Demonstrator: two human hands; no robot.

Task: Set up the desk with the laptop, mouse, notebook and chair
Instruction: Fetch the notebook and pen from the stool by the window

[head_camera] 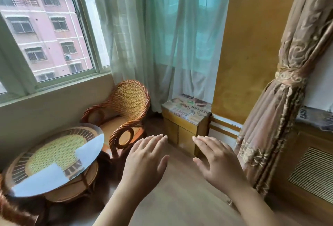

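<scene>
A: Chair (124, 116) first — wicker, rounded back, looped armrests, woven seat. It stands far left in the corner under the window (45, 33), just beside the round glass-topped counter (54, 161).

B: Anything on that counter?

A: Nothing I can see. No laptop, no mouse, no notebook anywhere in view.

B: So how far along?

A: By my reading, barely begun. The chair looks unplaced, angled away from the counter, and the other three items are yet to be brought.

B: And the hands?

A: Left hand (144, 161) and right hand (218, 162) hover side by side over the floor (180, 198), palms down, fingers (156, 138) spread flat and wide, holding nothing. Both are apart from the chair; the left is nearer to it.

B: Other furniture?

A: A small cabinet (185, 125) by the curtain (162, 36), right of the chair.
</scene>
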